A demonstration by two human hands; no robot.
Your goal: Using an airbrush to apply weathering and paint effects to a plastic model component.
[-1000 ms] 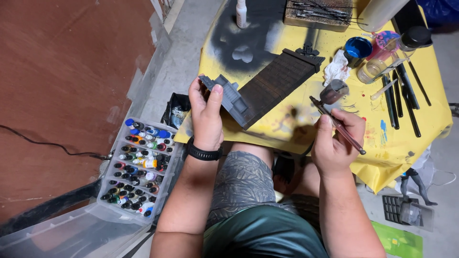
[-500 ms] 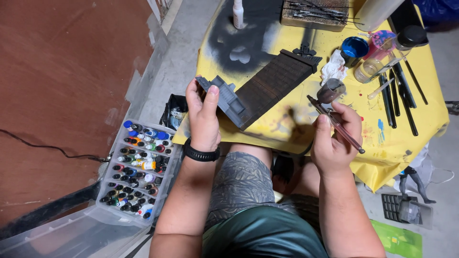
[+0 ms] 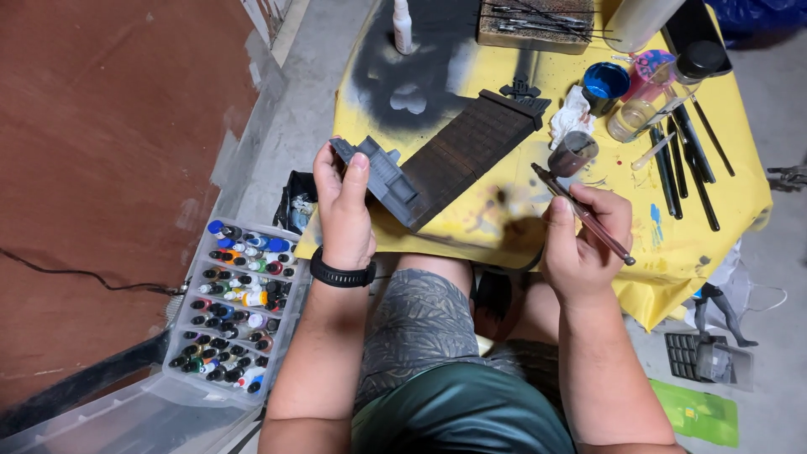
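My left hand (image 3: 343,200) grips a grey model building piece (image 3: 382,173) above the near edge of a yellow-covered table (image 3: 714,244). A black band is on that wrist. My right hand (image 3: 584,240) holds a thin paintbrush (image 3: 580,213), its tip pointing up-left toward a small dark cup (image 3: 573,154). A long dark brown brick-textured model wall (image 3: 475,145) lies on the table between the two hands, right next to the grey piece.
A clear tray of several small paint bottles (image 3: 239,303) sits on the floor at left. On the table are a blue cup (image 3: 605,82), a jar (image 3: 643,113), black brushes (image 3: 685,160), a white rag (image 3: 572,113) and a black sprayed patch (image 3: 412,67). A small figure (image 3: 719,307) lies at right.
My left hand has shifted slightly with the grey piece. My right hand has stayed nearly still with the brush.
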